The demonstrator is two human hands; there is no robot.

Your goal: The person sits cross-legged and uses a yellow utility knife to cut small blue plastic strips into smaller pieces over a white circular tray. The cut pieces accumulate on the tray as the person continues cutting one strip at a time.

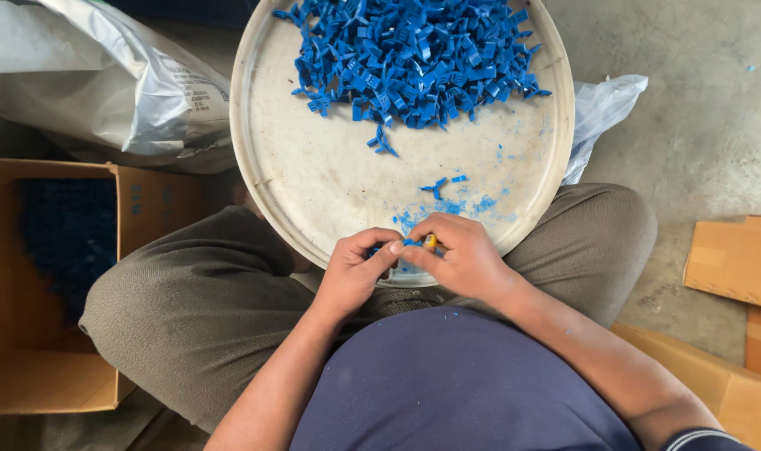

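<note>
Between my two hands, at the near rim of the round tray [267, 179], sits a small blue plastic piece [409, 243]. My left hand [355, 269] has its grip clamped on it with thumb and forefinger; my right hand [457, 257] has its grip closed on the same piece, along with what looks like a short yellow tool [430, 241], mostly hidden. To do this well, I judge I should keep the pinch close to the joint and work over the tray, so bits land among the blue crumbs [447, 207] just beyond my fingers. Farther ahead lies the heap of blue pieces [414, 58]. Off my left hand stands an open cardboard box [30, 334], a grey sack [96, 83] beyond it.
</note>
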